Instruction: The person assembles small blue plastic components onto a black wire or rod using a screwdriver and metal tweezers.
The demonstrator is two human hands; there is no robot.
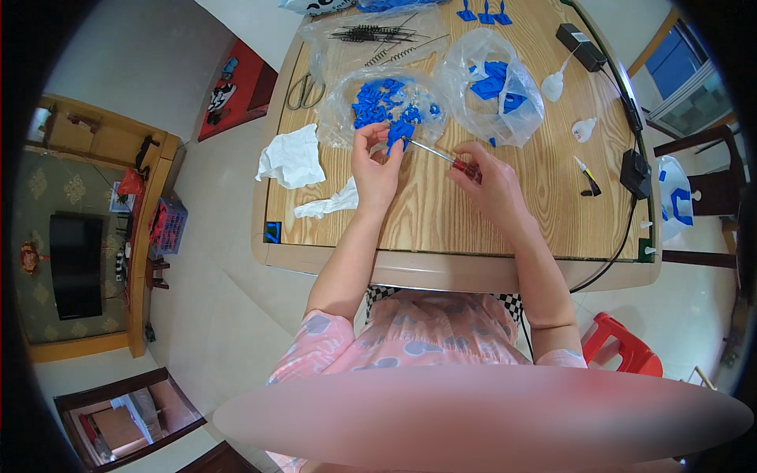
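Observation:
Between the fingers of my left hand [374, 169] is a small blue plastic part [400, 134], held above the table's middle. My right hand [490, 183] grips the red handle of a screwdriver [432, 150], whose metal shaft points left and up to the blue part. The shaft's tip meets the part, though whether it sits in a screw is too small to tell. Just beyond my left hand lies an open clear plastic bag [337, 102] with many loose blue pieces [378, 98] and small shiny bits. To its right, another clear bag [520, 130] holds larger blue parts [495, 83].
Black springs [371, 34] lie on plastic at the back, near scissors [303, 92]. White tissues [292, 158] rest at left. Along the right are a small glue tube [586, 175], a white-capped bottle [553, 85], black power adapters [635, 173] and a cable. A red stool [623, 347] stands below right.

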